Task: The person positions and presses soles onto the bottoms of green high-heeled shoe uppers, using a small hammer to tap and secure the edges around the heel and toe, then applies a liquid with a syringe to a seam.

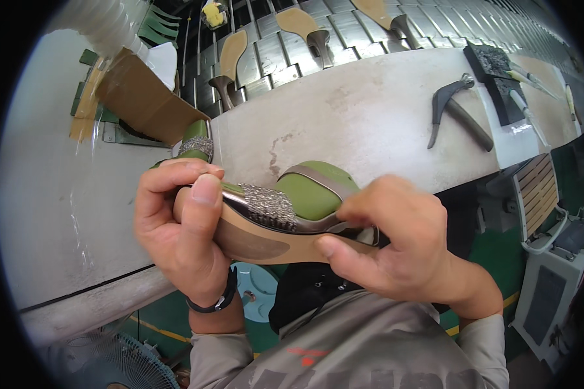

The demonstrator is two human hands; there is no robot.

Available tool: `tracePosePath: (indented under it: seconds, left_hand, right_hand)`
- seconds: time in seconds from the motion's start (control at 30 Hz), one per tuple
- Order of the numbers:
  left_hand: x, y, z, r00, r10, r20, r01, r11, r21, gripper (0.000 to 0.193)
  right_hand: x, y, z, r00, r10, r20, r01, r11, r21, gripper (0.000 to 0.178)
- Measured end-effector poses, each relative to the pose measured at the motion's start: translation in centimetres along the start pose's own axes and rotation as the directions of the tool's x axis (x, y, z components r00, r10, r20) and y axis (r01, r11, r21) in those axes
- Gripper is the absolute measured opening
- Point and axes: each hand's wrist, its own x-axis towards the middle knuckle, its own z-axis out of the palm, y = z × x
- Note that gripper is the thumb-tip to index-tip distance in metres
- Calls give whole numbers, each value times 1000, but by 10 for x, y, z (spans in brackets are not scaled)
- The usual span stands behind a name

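Note:
Over the bench's near edge I hold a sandal [270, 209] with a glittery toe strap, built around a green shoe last [315, 188]. Its tan sole is tilted toward me. My left hand [187, 223] is closed on the toe end, thumb on top near the strap. My right hand [402, 236] grips the heel end, thumb against the sole's edge and bent fingers at the slim metallic ankle strap [319, 175]. The heel is largely hidden behind my right hand. Beyond my left hand, another green last with a glittery strap [196, 141] rests on the bench.
Pincers [457, 113] lie on the bench [357, 123], with a dark pad [496, 84] and brushes [531, 117] farther right. Heeled soles [233, 55] sit on the slatted metal conveyor [266, 68]. A cardboard box [146, 97] stands left; a fan [110, 363] and blue stool [256, 295] are below.

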Motion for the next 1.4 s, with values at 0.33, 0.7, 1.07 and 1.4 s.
tracePosePath:
  seconds: [0.33, 0.7, 1.07, 1.4]
  left_hand:
    - [46, -38, 78, 925, -60, 375, 285, 762, -582, 65]
    - [8, -114, 92, 976, -179, 127, 215, 896, -389, 64]
    - [44, -110, 92, 830, 191, 524, -28, 953, -303, 78]
    - [45, -111, 79, 826, 164, 540, 21, 947, -321, 101]
  right_hand:
    - [28, 2, -82, 914, 405, -12, -363, 831, 422, 68]
    - [-136, 43, -23, 685, 720, 110, -565, 430, 705, 46]
    - [57, 0, -35, 982, 46, 185, -12, 983, -182, 31]
    - [18, 4, -6, 943, -309, 126, 332, 838, -433, 32]
